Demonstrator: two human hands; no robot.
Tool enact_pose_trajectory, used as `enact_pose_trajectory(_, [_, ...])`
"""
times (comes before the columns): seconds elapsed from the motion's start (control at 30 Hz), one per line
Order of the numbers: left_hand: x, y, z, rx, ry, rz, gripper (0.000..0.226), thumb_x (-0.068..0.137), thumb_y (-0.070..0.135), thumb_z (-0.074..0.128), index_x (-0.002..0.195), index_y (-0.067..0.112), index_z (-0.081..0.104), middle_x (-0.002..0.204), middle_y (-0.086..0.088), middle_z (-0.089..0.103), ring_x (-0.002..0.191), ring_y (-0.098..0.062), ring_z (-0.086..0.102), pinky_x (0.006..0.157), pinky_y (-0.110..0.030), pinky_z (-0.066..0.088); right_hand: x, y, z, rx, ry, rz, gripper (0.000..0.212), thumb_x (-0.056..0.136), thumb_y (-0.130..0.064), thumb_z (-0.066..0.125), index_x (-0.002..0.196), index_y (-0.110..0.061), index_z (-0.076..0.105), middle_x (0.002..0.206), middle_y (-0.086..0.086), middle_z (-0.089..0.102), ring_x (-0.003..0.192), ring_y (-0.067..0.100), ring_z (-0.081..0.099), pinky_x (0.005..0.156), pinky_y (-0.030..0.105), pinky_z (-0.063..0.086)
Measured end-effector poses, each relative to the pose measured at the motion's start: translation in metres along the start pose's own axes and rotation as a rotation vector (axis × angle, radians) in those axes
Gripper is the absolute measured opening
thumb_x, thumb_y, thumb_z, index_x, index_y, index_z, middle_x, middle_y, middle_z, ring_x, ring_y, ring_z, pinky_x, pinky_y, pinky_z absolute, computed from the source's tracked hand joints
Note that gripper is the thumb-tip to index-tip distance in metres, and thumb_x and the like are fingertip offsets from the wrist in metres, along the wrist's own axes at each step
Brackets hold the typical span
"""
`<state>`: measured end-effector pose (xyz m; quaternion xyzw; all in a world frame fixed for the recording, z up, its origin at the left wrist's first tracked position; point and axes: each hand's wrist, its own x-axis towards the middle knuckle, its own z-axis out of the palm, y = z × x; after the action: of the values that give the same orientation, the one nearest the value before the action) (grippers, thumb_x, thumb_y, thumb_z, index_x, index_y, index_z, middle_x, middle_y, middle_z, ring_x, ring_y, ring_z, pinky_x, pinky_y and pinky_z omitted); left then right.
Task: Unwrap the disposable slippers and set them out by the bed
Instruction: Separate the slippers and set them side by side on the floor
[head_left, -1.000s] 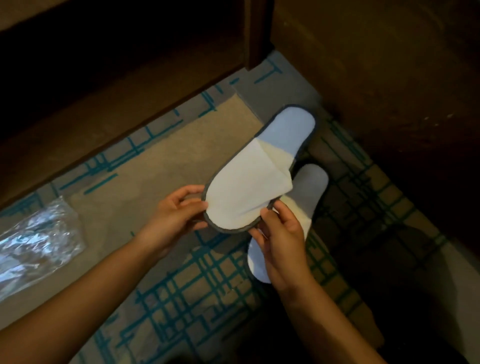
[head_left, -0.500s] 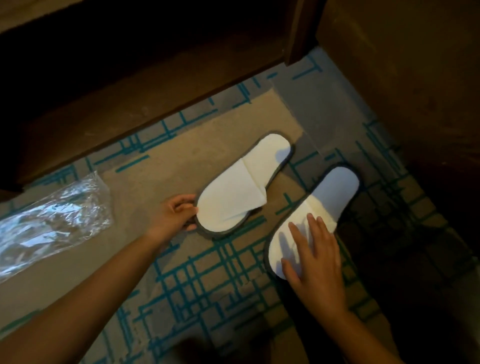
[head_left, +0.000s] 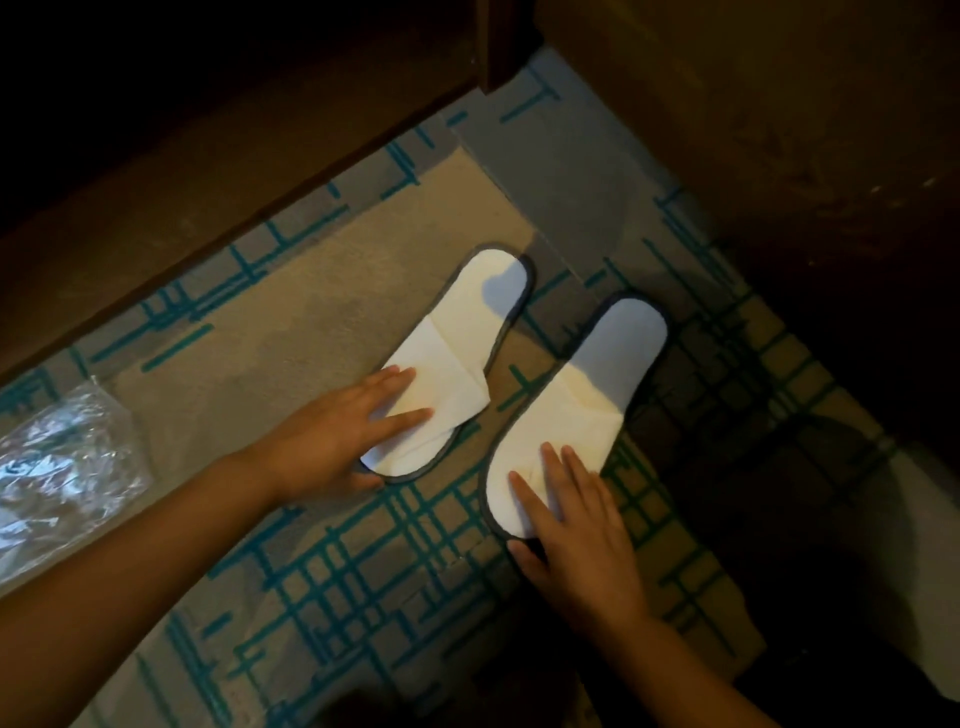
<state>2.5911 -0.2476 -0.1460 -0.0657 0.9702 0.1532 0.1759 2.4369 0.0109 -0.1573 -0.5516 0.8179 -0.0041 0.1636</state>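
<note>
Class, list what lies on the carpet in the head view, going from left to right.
plastic wrapper → left slipper → right slipper

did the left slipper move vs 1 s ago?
Yes. The left slipper was held in the air over the other one; now it lies flat on the carpet beside the right slipper, under the left hand.

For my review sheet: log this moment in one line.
left hand flat on left slipper | right hand flat on right slipper | wrapper aside
</note>
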Motion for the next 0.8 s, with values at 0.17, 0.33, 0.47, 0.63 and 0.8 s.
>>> enact_pose_trajectory(0.17, [0.02,0.005,-0.005,0.02,0.01,0.063,0.097,0.057,0.036,0.083,0.139,0.023,0.033,0.148,-0.023,0.032,0.134,-0.038,0.035,0.099,-0.047,0.043,0.001,-0.009,0.001,0.073,0.024,0.065,0.077,0.059,-0.047,0.076,0.128,-0.025,0.05,0.14,0.015,0.05,0.13,0.029,0.027,0.096,0.051,0.042])
enact_pose_trajectory(0.33, [0.044,0.01,-0.007,0.06,-0.035,0.125,0.094,0.062,0.038,0.079,0.141,0.025,0.029,0.151,-0.022,0.026,0.138,-0.038,0.029,0.101,-0.051,0.042,-0.002,-0.024,0.005,0.137,0.078,0.169,0.074,0.057,-0.042,0.079,0.125,-0.024,0.056,0.139,0.017,0.051,0.13,0.029,0.029,0.095,0.055,0.043])
enact_pose_trajectory(0.47, [0.052,0.006,-0.016,0.097,-0.056,0.152,0.095,0.063,0.034,0.078,0.141,0.028,0.023,0.153,-0.021,0.022,0.14,-0.038,0.023,0.101,-0.056,0.04,-0.001,-0.033,0.009,0.197,0.15,0.246,0.067,0.06,-0.037,0.075,0.124,-0.022,0.059,0.14,0.017,0.05,0.132,0.029,0.032,0.098,0.053,0.041])
enact_pose_trajectory(0.63, [0.067,0.007,-0.031,0.084,-0.177,0.166,0.091,0.072,0.029,0.072,0.145,0.029,0.018,0.158,-0.013,-0.001,0.146,-0.03,0.002,0.113,-0.045,0.026,0.001,-0.042,0.009,0.232,0.246,0.309,0.061,0.063,-0.035,0.07,0.122,-0.02,0.061,0.139,0.018,0.05,0.131,0.032,0.037,0.1,0.052,0.042])
enact_pose_trajectory(0.8, [0.088,0.002,-0.042,0.174,-0.253,0.169,0.091,0.078,0.032,0.064,0.145,0.036,0.002,0.157,-0.004,-0.014,0.146,-0.021,-0.01,0.117,-0.045,0.019,0.014,-0.038,0.007,0.207,0.202,0.369,0.067,0.06,-0.041,0.073,0.123,-0.026,0.056,0.142,0.014,0.047,0.133,0.028,0.029,0.103,0.049,0.035])
